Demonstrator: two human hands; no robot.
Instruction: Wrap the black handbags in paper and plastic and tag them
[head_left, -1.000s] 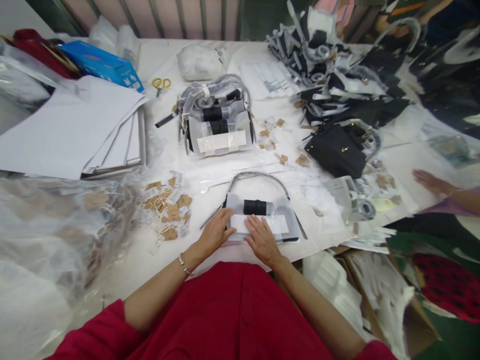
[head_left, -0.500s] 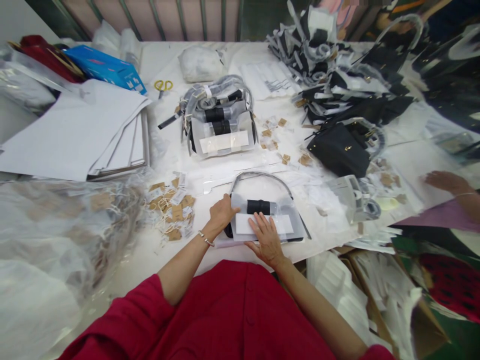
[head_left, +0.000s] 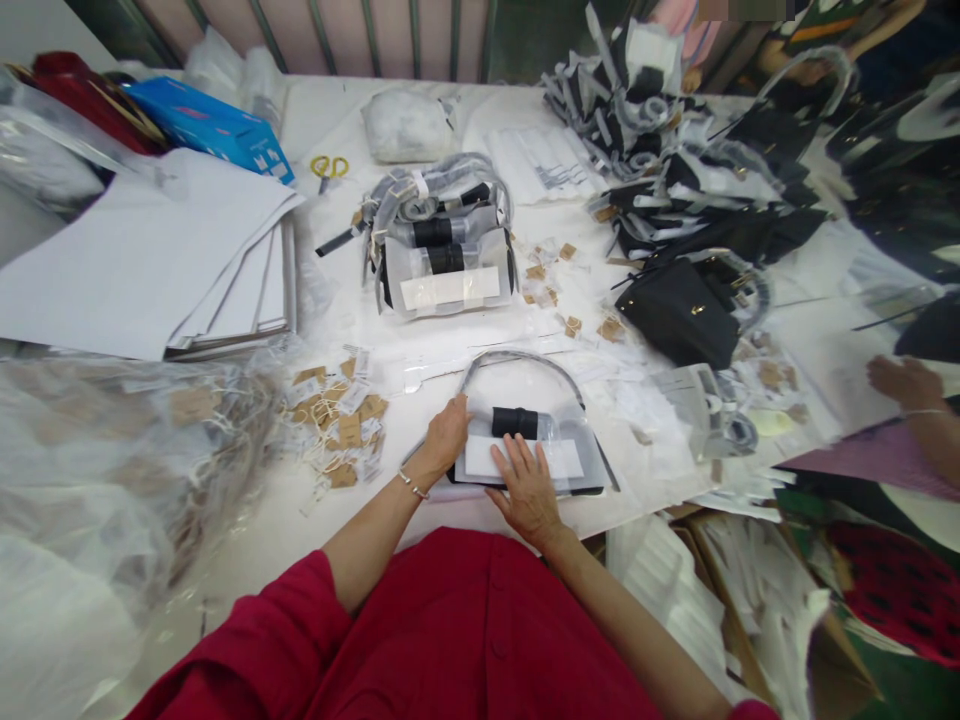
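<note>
A black handbag (head_left: 596, 470) lies flat at the table's near edge, its front covered by translucent wrap, with a black band (head_left: 514, 422) and a white card (head_left: 480, 458) on top. Its wrapped strap arches away from me. My left hand (head_left: 448, 437) is closed on the bag's upper left corner near the strap's end; its fingertips are partly hidden. My right hand (head_left: 529, 492) rests on the card and lower front with fingers spread, gripping nothing. Beyond it, several similar wrapped handbags (head_left: 450, 265) stand together.
Brown tags (head_left: 349, 430) with strings lie to the left, near clear plastic bags (head_left: 135, 480). White sheets (head_left: 150, 250) are stacked behind them. Yellow scissors (head_left: 328, 168) lie farther back. Black bags (head_left: 682, 310) crowd the right side, where a co-worker's hand (head_left: 907, 383) shows.
The view has shifted slightly. My left hand stays at the bag's left corner and my right hand stays spread on the card. At the right, the co-worker's hand has moved a little.
</note>
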